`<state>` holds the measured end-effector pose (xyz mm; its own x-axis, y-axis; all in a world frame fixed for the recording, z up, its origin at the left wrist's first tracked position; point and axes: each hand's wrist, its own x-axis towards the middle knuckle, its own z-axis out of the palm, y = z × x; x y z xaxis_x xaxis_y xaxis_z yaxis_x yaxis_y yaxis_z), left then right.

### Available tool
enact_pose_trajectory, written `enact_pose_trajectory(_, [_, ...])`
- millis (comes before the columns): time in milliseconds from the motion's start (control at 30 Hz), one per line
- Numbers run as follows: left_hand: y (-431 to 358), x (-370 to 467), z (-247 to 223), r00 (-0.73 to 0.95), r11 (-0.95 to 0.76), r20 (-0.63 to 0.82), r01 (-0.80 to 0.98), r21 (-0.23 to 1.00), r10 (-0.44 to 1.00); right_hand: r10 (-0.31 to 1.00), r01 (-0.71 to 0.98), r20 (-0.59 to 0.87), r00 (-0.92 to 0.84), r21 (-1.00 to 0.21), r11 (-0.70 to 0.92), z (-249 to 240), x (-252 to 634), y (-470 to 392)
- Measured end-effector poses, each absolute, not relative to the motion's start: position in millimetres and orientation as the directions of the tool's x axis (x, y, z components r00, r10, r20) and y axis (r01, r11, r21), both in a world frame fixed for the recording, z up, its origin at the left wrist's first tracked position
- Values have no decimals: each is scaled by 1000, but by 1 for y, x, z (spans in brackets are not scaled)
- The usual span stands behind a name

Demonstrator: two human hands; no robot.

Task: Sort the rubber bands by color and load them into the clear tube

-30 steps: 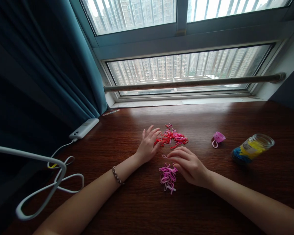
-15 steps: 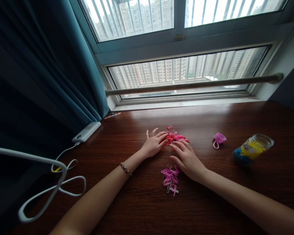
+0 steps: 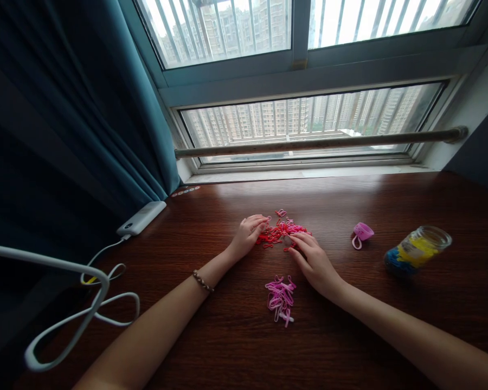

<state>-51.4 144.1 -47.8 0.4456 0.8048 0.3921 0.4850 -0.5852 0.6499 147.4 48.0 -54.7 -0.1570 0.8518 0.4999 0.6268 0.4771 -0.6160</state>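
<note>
On the worktop [image 3: 236,336] we've got the mixed red/pink pile of rubber bands [image 3: 280,234] mid-way btw. both hands, w/ a sorted pink pile [image 3: 281,297] nearer us, a jar [image 3: 417,250] of yellow/blue bands lying on its side far right and its pink lid [image 3: 363,233] just left of it. Our left hand [image 3: 248,237] rests curled at the pile's left edge, fingers on the bands; our right hand [image 3: 315,259] lies flat at its right edge, fingertips in the bands, though we can't tell if any is pinched. Best, we'd judge, to steady the pile w/ the left, tease out one band at a time w/ right thumb + forefinger, and keep it well apart from the pink pile.
</note>
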Motion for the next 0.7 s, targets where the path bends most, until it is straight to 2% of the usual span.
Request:
enact_pose_trajectory(100, [147,-55,-52,302,-479,385,362,800,872,868,537,491,-72,-714,449,-53,151,48])
enact_pose_trajectory(200, [149,-56,-55,194,-380,337,271,884,921,886,458,462,-29,-782,423,-51,153,46])
enact_pose_trajectory(467, [148,-54,-53,156,-327,299,206,922,941,899,344,438,26,-848,403,-51,154,45])
enact_pose_trajectory(700, [147,-54,-51,146,-305,278,215,928,949,889,412,458,29,-815,407,-49,155,47])
